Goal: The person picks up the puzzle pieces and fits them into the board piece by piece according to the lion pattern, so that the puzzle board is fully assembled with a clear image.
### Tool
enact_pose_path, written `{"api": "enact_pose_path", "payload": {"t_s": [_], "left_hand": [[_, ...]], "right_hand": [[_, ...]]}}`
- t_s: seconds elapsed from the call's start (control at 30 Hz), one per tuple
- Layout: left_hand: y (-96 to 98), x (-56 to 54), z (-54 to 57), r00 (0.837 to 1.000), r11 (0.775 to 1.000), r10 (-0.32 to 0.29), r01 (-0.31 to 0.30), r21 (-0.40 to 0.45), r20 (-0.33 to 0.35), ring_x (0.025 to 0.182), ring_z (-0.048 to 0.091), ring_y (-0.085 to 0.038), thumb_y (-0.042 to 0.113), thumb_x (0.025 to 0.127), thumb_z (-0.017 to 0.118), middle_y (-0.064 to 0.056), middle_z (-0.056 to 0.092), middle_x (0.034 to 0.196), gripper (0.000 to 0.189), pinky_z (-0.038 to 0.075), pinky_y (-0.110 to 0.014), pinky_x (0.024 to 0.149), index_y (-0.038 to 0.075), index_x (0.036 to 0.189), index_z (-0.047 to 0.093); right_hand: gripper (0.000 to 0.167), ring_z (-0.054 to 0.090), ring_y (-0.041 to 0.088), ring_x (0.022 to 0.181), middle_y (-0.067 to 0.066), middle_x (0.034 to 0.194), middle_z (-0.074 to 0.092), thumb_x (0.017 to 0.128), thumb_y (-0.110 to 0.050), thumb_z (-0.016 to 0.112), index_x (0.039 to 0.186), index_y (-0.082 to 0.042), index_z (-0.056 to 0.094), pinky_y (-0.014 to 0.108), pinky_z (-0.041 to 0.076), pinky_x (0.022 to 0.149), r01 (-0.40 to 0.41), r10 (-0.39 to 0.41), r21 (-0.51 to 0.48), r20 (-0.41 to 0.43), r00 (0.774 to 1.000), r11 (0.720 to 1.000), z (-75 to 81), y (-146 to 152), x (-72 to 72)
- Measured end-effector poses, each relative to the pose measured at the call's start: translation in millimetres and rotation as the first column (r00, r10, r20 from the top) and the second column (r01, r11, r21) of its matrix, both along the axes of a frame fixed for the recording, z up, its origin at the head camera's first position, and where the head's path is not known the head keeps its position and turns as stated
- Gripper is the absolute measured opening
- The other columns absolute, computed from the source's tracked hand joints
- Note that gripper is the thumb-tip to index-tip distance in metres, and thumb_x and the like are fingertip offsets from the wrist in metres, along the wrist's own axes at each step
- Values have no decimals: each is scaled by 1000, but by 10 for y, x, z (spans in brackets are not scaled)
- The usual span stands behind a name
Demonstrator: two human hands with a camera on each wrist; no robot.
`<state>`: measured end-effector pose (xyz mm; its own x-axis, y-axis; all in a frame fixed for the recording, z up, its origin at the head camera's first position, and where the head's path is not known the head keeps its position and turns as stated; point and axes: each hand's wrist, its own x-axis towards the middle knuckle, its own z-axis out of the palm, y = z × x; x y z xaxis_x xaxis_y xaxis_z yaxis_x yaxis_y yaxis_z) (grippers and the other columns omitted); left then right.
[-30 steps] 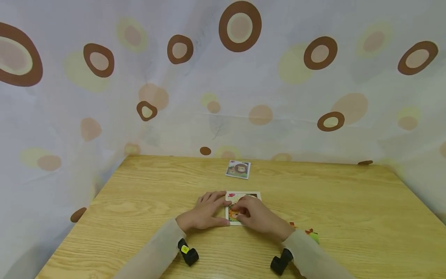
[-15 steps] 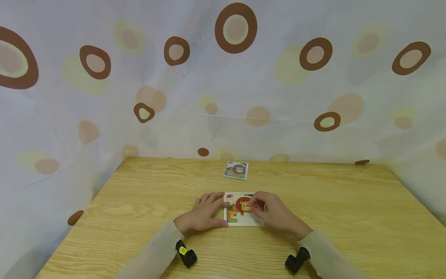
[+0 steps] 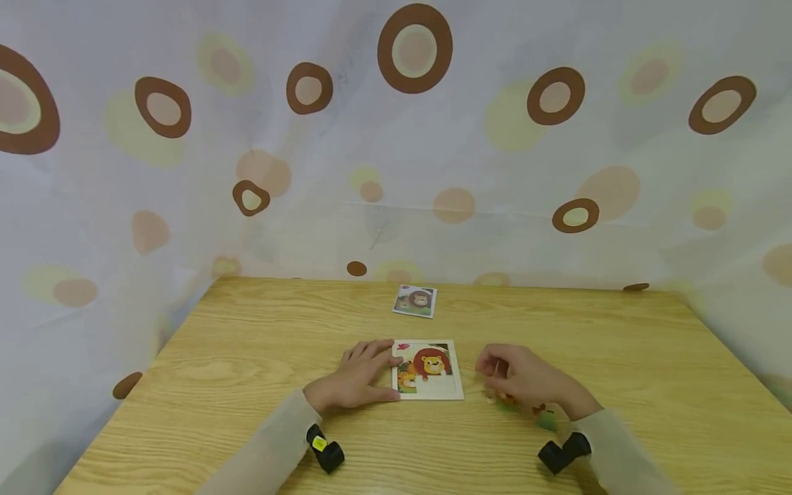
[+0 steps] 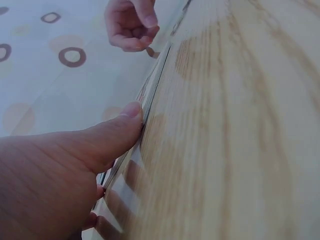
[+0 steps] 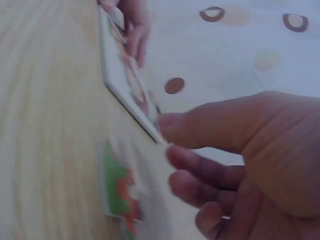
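Observation:
A square puzzle board (image 3: 441,390) with a white rim lies mid-table in the head view, a lion and cub picture partly filled in. Its lower right part is bare white. My left hand (image 3: 355,381) rests along the board's left side, fingers spread, thumb (image 4: 120,127) against the edge in the left wrist view. To the right of the board, my right hand (image 3: 526,375) hovers over loose puzzle pieces (image 3: 547,419), fingers loosely bent and holding nothing visible. In the right wrist view a green and orange piece (image 5: 116,182) lies below the fingertips, blurred.
A small lion picture card (image 3: 414,302) lies farther back on the wooden table (image 3: 278,323). Behind the table hangs a white cloth (image 3: 396,234) with brown and yellow spots. Black cameras sit on both wrists.
My right hand has let go of a piece at the board's upper right and moved right, over the loose pieces. More of the lion picture shows. My left hand stays at the board's left side.

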<state>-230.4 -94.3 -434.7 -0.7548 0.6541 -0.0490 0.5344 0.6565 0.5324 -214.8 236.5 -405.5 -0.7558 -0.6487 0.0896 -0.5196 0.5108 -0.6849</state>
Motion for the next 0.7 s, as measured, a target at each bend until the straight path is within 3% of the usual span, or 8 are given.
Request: {"api": "enact_pose_path", "payload": {"t_s": [0.2,0.37,0.6,0.7], "left_hand": [[-12,5,17,1000,1000,-1,1,-2,-3,141,20,-37,44,91,63,-12,24,157,58,17,-60,109,16,141,49],[62,-16,2,1000,1000,1,-1,6,-9,142,19,-36,45,91,63,-11,24,157,59,17,-59,110,16,141,48],[21,-12,-23,1000,1000,8,-9,-20,-22,141,21,-36,46,90,63,-11,24,157,60,17,-60,110,16,140,50],[14,-15,-15,1000,1000,5,-5,-21,-20,141,21,-36,46,90,63,-11,24,157,60,17,-61,109,16,140,50]], "right_hand": [[26,45,3,61,4,89,58,82,-14,75,101,-7,60,23,43,57,-37,30,108,64,997,993,96,137,-23],[31,45,5,70,1,91,56,78,-20,80,99,-9,61,24,43,63,-37,28,189,48,998,981,111,239,-29],[15,44,2,57,2,79,55,81,-10,75,86,-7,61,22,43,52,-54,27,132,202,979,990,45,178,-5],[15,44,1,58,0,78,55,82,-8,74,86,-6,60,21,43,51,-53,25,136,204,979,989,61,152,16]]}}
